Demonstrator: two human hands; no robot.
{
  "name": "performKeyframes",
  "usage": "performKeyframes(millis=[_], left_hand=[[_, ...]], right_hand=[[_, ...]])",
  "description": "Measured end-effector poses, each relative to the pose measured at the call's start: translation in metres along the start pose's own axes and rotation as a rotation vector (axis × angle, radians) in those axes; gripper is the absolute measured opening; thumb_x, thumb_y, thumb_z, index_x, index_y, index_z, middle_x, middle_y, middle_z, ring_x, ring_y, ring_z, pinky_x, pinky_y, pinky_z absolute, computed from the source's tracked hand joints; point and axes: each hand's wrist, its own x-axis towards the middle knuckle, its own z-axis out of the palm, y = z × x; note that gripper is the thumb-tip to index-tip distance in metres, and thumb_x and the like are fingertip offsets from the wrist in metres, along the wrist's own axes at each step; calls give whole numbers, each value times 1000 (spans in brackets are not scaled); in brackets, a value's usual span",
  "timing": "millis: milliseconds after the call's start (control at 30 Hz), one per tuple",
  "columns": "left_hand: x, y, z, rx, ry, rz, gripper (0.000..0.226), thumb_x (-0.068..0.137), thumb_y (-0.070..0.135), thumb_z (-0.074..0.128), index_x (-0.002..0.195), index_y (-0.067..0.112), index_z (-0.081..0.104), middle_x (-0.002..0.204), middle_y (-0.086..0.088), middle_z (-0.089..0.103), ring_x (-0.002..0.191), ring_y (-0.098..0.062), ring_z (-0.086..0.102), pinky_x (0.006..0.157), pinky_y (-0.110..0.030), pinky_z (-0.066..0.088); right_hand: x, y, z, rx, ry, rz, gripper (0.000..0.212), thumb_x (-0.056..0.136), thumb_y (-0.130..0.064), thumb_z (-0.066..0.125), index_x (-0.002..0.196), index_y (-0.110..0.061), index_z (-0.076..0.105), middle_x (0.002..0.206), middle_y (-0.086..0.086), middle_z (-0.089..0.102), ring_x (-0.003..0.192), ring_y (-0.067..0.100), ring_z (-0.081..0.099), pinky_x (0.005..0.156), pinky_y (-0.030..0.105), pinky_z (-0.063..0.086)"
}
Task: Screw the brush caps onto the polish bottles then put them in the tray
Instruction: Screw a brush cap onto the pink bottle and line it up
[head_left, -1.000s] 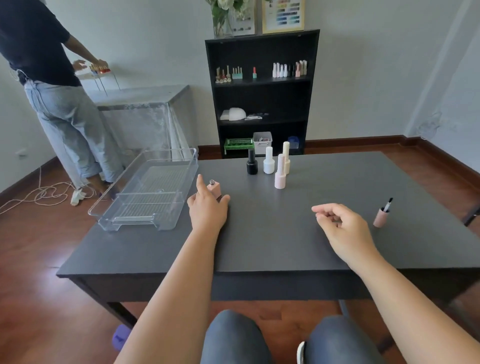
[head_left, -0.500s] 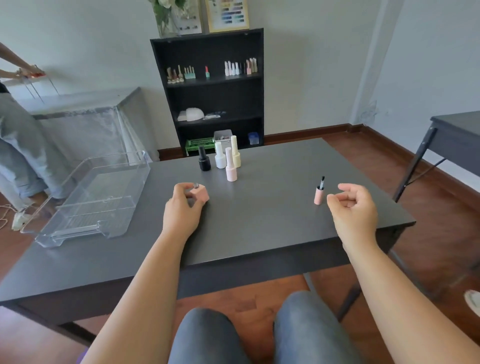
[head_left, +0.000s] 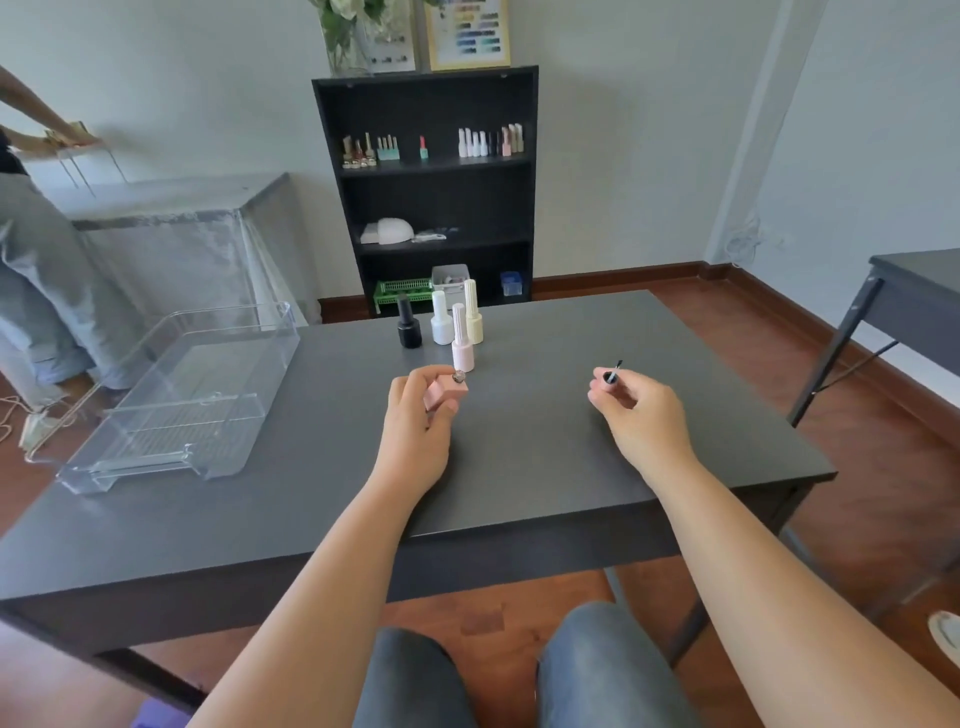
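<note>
Left hand (head_left: 415, 421) is wrapped around an open pink polish bottle (head_left: 444, 395), fingers closed on its body, bottle tilted with the bare neck pointing up and right. It sits near the middle of the dark grey bench (head_left: 519, 467), just near of the capped bottles; can't tell if its base touches the top.

Right hand (head_left: 641, 415) is pinching the brush cap (head_left: 612, 375) between thumb and fingertips, brush tip sticking up and tilted right. Cap body is mostly hidden by the fingers. The two hands are well apart, cap not on the bottle yet.

Four capped bottles stand upright in a cluster toward the far edge of the bench:
- black bottle (head_left: 409, 328), leftmost
- white bottle (head_left: 441, 326), just right of it
- cream bottle with ribbed cap (head_left: 472, 314), right of the white one, slightly farther
- pale pink bottle with ribbed cap (head_left: 462, 340), nearest of the four, just beyond the left hand

Clear plastic tray (head_left: 171, 395) is on the left part of the bench, nothing visible in it, its near-left corner at or slightly over the bench edge.

Background: black shelf unit (head_left: 431, 192) against the far wall with more bottles on the top shelf, a green basket at the bottom. A second person (head_left: 31, 270) stands at far left, partly out of view. Another dark bench (head_left: 914, 291) at the right edge.
</note>
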Motion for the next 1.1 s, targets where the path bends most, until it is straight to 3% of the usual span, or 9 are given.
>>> performKeyframes(millis=[100, 200, 300, 400, 533, 700, 967, 1100], left_hand=[[6, -1, -6, 26, -9, 6, 41, 96, 13, 53, 100, 53, 50, 109, 11, 43, 93, 14, 48, 73, 0, 35], [12, -6, -12, 20, -19, -28, 28, 96, 21, 57, 112, 43, 57, 108, 11, 46, 90, 14, 50, 71, -3, 39], [14, -14, -14, 12, 21, -55, 23, 93, 26, 61, 114, 35, 61, 108, 12, 52, 91, 2, 55, 76, -9, 39], [12, -17, -14, 13, 56, -64, 22, 91, 24, 65, 107, 37, 61, 104, 19, 52, 90, 2, 57, 73, -8, 41], [10, -18, -11, 49, 47, 3, 24, 88, 15, 67, 107, 31, 65, 101, 20, 52, 89, 11, 53, 73, 0, 40], [9, -20, -11, 77, 65, 38, 26, 89, 10, 65, 110, 24, 65, 103, 12, 51, 91, 14, 50, 77, 0, 40], [8, -19, -10, 106, 48, 40, 28, 89, 8, 64, 112, 24, 65, 103, 10, 49, 94, 16, 48, 78, 3, 37], [7, -17, -10, 113, 23, 47, 29, 89, 10, 64, 112, 27, 64, 104, 12, 49, 95, 7, 51, 80, -2, 41]], right_hand=[[4, -13, 22, 101, -149, -28, 36, 95, -33, 56, 130, -27, 58, 109, -21, 63, 95, -11, 58, 71, 1, 39], [10, -23, 45, 187, -250, -45, 43, 96, -39, 52, 137, -25, 51, 125, -12, 62, 111, -1, 58, 87, 10, 39], [17, -29, 61, 304, -289, -25, 37, 90, -33, 65, 126, -25, 62, 125, -13, 64, 115, -1, 57, 97, 18, 41], [21, -30, 68, 394, -282, -4, 26, 82, -24, 74, 107, -32, 72, 108, -16, 72, 105, -2, 63, 89, 15, 45], [17, -30, 67, 420, -270, -75, 28, 78, -19, 78, 92, -42, 75, 98, -17, 75, 94, 1, 67, 78, 8, 47], [8, -27, 65, 320, -306, -164, 32, 76, -19, 79, 93, -45, 74, 95, -18, 75, 89, 5, 66, 79, 10, 48], [4, -30, 66, 260, -323, -187, 29, 77, -9, 78, 93, -33, 74, 97, -14, 75, 92, 22, 66, 81, 15, 48], [3, -32, 65, 225, -332, -197, 29, 78, -9, 77, 94, -34, 74, 100, -7, 74, 93, 19, 67, 86, 22, 50]])
